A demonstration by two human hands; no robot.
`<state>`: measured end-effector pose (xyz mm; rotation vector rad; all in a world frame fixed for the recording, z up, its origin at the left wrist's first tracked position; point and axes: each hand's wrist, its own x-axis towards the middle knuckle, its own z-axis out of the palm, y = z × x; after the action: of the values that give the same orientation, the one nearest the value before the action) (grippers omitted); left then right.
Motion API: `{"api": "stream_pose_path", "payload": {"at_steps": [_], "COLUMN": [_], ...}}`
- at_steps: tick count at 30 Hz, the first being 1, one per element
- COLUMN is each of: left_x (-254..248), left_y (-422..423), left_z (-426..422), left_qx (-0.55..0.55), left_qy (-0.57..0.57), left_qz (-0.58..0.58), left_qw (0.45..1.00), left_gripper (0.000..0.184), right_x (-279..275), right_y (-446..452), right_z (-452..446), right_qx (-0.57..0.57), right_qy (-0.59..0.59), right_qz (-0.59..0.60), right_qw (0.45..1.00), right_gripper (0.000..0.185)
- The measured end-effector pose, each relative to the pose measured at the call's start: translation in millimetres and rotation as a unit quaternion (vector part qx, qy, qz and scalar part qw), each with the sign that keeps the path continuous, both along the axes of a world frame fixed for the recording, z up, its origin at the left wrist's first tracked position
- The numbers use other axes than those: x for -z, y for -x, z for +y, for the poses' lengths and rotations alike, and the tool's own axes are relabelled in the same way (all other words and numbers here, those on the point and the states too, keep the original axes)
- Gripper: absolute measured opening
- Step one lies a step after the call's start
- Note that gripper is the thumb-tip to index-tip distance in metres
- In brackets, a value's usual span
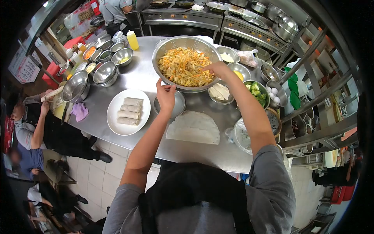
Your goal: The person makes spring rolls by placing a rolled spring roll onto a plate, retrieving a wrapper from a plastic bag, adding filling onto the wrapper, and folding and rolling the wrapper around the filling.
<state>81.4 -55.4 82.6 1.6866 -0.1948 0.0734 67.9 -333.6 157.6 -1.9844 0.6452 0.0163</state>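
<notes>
A large perforated metal colander (pixel 159 50) stands on the steel table, heaped with shredded vegetable filling (pixel 181 66). My right hand (pixel 218 70) reaches over its right side, fingers bent together into the filling; the fingertips are partly hidden. At the colander's near left edge is my left hand (pixel 166 95), fingers apart, fingertips at the outer wall. Below it, a shallow metal bowl (pixel 179 104) is partly covered by that arm. Closer to me lies a thin whitish wrapper sheet (pixel 194 128) with one straight lower edge. Several rolled wrappers (pixel 130 111) rest on a white plate (pixel 113 117) to the left.
Metal bowls (pixel 105 73) and a yellow squeeze bottle (pixel 132 40) stand at left. On the right are bowls of broccoli (pixel 255 93), eggs (pixel 273 95) and white slices (pixel 220 92). A purple cloth (pixel 79 112) lies near the left edge. Another person (pixel 43 121) stands there.
</notes>
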Motion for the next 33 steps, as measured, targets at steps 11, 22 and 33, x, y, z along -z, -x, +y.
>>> {"api": "stream_pose_path", "payload": {"at_steps": [11,22,33], "left_x": [3.3,-1.8,5.5], "left_y": [-1.6,2.8,98.2], "left_z": [0.8,3.1,72.0], "left_qx": [0.011,0.021,0.108], "left_qy": [0.016,0.035,-0.075], "left_qz": [-0.01,0.004,-0.034], "left_qw": [1.0,0.999,0.991], "left_gripper": [0.074,0.074,0.042], "right_x": [11.7,14.2,13.6], "right_y": [10.0,23.0,31.8], "right_z": [11.3,5.6,-16.0], "right_qx": [-0.081,-0.061,0.012], "right_qy": [0.574,0.291,0.046], "right_qz": [-0.04,-0.047,-0.124], "right_qw": [0.814,0.954,0.991], "right_gripper": [0.023,0.027,0.034]}}
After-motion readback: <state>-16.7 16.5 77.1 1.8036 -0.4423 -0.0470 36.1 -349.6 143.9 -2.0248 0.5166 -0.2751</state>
